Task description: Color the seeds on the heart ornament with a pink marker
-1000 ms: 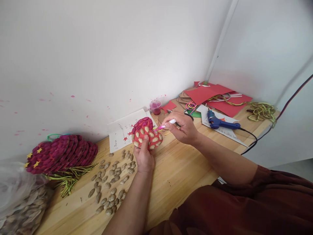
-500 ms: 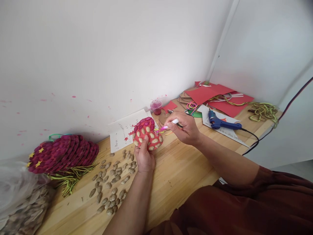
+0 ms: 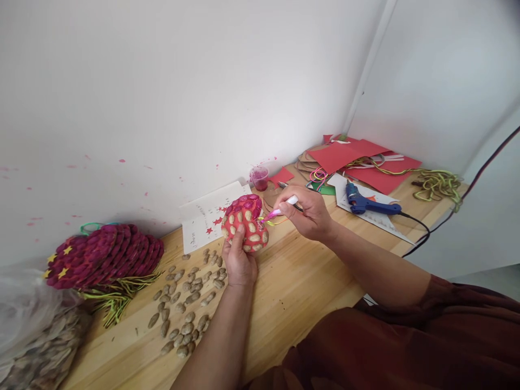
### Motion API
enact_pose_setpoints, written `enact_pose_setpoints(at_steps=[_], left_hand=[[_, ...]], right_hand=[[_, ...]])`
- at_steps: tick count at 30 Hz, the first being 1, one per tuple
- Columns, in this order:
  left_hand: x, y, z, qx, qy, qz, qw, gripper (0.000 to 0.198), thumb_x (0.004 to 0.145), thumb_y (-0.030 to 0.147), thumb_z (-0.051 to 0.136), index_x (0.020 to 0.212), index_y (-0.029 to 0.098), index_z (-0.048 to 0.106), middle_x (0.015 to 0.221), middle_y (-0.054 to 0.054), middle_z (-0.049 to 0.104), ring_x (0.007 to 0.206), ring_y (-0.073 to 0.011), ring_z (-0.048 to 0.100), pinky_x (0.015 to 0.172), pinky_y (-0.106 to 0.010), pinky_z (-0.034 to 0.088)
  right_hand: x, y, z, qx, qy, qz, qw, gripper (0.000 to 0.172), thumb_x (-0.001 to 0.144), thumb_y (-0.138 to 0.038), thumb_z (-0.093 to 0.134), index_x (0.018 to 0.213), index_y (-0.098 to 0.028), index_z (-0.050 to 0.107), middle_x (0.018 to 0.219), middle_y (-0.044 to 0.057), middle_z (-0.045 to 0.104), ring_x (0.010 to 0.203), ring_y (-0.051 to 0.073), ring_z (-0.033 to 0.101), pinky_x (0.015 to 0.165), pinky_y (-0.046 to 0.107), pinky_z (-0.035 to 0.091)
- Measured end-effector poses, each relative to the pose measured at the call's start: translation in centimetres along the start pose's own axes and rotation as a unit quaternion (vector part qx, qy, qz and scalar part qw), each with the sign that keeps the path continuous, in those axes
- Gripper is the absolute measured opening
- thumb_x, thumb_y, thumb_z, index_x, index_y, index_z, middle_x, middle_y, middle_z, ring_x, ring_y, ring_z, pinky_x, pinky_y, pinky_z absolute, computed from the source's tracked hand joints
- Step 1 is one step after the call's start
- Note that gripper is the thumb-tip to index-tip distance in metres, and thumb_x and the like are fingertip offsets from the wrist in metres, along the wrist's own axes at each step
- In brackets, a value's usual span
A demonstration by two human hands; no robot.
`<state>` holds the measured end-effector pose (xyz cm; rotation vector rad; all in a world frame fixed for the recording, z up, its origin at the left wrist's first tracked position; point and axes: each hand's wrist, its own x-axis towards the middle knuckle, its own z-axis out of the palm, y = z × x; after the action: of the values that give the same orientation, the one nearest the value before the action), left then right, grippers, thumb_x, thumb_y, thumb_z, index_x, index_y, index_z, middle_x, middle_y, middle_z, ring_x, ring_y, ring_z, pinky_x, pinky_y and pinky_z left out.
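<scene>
My right fingers point(image 3: 292, 214) are gripping a slim white-and-pink brush point(image 3: 273, 214), pointing left at the rounded red peanut-studded cutout point(image 3: 247, 223) my left fingers point(image 3: 236, 241) are pinching.

The left hand point(image 3: 239, 262) holds a red piece point(image 3: 247, 233) with peanuts point(image 3: 254, 238), and the right hand point(image 3: 305, 212) holds a brush point(image 3: 271, 215) at its edge

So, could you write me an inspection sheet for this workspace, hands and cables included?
Surface: wooden table, loose peanuts scattered at left.
Job's things: red craft piece studded with peanuts, partly magenta; white-handled paintbrush; magenta paint cup.
Clutter: red paper, yellow-green cord, blue glue gun.
Hands: left hand holds the craft piece; right hand grips the paintbrush.
Cables: glue gun's black cable loops near the table's right edge.
Surroundings: white wall, pink splatters.
</scene>
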<state>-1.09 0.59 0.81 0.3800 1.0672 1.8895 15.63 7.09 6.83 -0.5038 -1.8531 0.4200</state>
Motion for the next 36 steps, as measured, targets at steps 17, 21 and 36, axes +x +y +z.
enact_pose_setpoints(at_steps=[17,21,36], left_hand=[[0.2,-0.2,-0.2,-0.005,-0.004,-0.003,1.000,0.037,0.082,0.028,0.083,0.118,0.022,0.079,0.132,-0.011,0.079,0.125,-0.0291,0.075,0.106,-0.043,0.061],[0.3,-0.2,-0.2,0.000,-0.008,0.001,1.000,0.039,0.083,0.029,0.082,0.121,0.022,0.078,0.133,-0.012,0.079,0.124,-0.0292,0.076,0.107,-0.046,0.061],[0.0,0.3,0.2,-0.036,0.021,-0.039,0.998,0.034,0.085,0.023,0.081,0.119,0.020,0.081,0.128,-0.011,0.081,0.113,-0.0240,0.079,0.091,-0.031,0.064]], right_hand=[[0.1,-0.5,-0.1,0.021,-0.016,0.009,1.000,0.030,0.107,-0.043,0.058,0.088,-0.023,0.070,0.081,0.004,0.075,0.074,0.018,0.064,0.079,0.037,0.051],[0.0,-0.5,0.0,0.084,0.005,0.073,0.994,0.035,0.104,-0.049,0.065,0.082,-0.022,0.069,0.075,0.002,0.069,0.069,0.016,0.060,0.070,0.033,0.049],[0.6,1.2,0.2,0.523,-0.032,0.503,0.687,0.024,0.097,-0.040,0.076,0.086,-0.021,0.068,0.070,-0.003,0.070,0.075,0.017,0.073,0.089,0.045,0.065]])
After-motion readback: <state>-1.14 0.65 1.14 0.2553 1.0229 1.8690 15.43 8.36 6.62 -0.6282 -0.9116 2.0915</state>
